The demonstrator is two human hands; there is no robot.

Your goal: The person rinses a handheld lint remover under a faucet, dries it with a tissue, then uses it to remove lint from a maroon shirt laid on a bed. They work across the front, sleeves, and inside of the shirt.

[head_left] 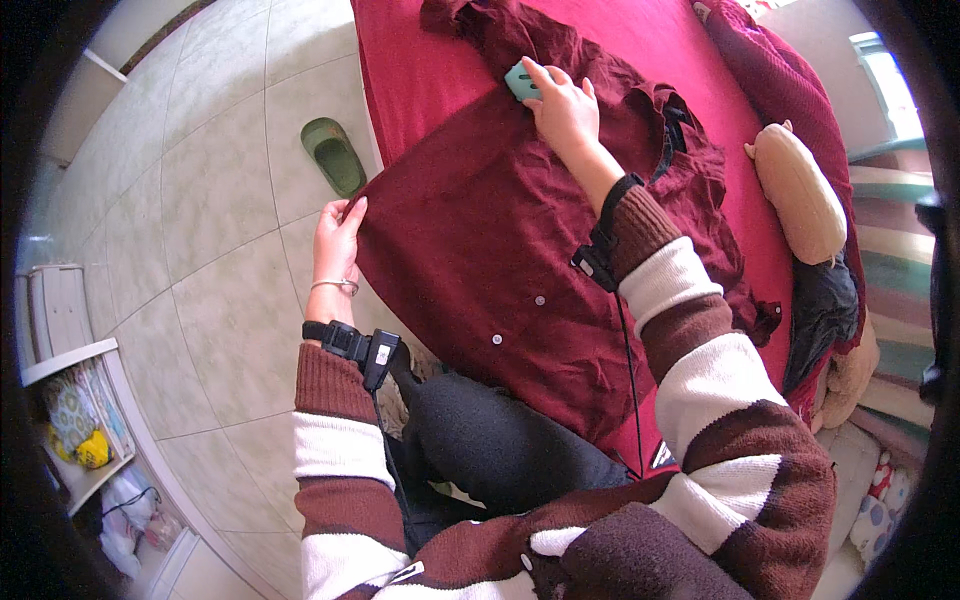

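Note:
A dark maroon buttoned shirt (pixel 450 210) lies spread across the bed, its left part stretched out past the bed's edge. My left hand (pixel 337 243) pinches the shirt's edge between thumb and fingers, pulling the cloth taut. Farther up, my right hand (pixel 567 112) is closed round a small rounded teal handheld device (pixel 520 83), which rests against the shirt. The device's underside is hidden, so its exact kind cannot be told. Two pale buttons (pixel 497 340) show on the shirt's near part.
Red bedding (pixel 400 60) covers the bed beneath the shirt. A beige plush toy (pixel 797 193) and dark clothing (pixel 822 315) lie at the right. One green clog (pixel 335 158) stands on the tiled floor (pixel 215 220). An open-fronted shelf with bags (pixel 125 510) is at lower left.

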